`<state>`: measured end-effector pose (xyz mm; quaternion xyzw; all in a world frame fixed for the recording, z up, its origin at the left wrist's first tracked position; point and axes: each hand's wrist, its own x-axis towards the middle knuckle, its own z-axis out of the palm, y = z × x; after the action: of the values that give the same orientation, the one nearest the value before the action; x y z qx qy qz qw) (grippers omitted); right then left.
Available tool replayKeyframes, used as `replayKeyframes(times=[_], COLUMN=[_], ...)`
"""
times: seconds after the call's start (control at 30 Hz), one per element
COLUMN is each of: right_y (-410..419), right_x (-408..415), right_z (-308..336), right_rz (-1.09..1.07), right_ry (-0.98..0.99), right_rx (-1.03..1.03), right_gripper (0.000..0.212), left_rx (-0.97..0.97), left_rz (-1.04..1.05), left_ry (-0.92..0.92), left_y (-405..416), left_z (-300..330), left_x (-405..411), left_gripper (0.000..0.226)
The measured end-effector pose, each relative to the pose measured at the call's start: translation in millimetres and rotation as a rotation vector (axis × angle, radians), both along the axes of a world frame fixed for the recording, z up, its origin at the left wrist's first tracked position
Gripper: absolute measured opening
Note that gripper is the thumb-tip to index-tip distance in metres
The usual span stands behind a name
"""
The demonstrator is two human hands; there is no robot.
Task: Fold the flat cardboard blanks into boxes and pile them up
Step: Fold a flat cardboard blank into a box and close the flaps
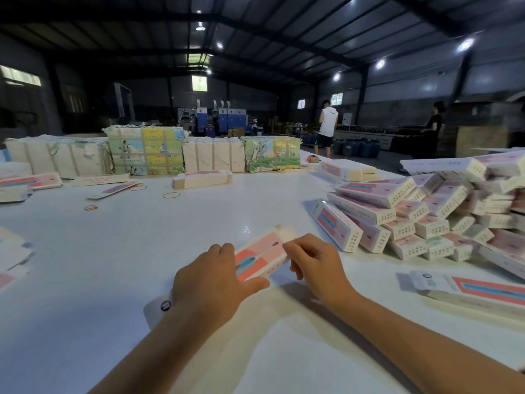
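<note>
White table (113,251) under a dim warehouse roof: your left hand (210,282) grips a pink cardboard blank (260,255) at the near centre, thumb curled beneath. Your right hand (315,261) pinches its end flap. Folded boxes (420,211) lie heaped to the right, well apart.

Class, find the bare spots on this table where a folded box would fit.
Bare table lies between the hands and the far blank stack. It is crowded at the right, by the pile of folded boxes.
</note>
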<state>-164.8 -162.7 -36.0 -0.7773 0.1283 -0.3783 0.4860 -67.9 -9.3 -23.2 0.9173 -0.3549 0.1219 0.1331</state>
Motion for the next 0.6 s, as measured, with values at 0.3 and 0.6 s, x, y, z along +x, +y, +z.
replayKeyframes(times=[0.3,0.6], right_y=[-4.6,-2.6], right_x=[4.1,2.9], right_z=[-3.7,-7.4], right_rz=[0.089,-0.054], right_ry=[0.139,0.124], right_rx=[-0.001,-0.181], right_gripper=[0.026,0.018], left_rx=[0.149,0.117], left_rz=[0.009,0.046], left_ry=[-0.157,-0.185], left_y=[-2.7,-8.8], left_z=[-2.3,-6.1], left_x=[-5.5,-9.9], left_gripper=[0.07,0.068])
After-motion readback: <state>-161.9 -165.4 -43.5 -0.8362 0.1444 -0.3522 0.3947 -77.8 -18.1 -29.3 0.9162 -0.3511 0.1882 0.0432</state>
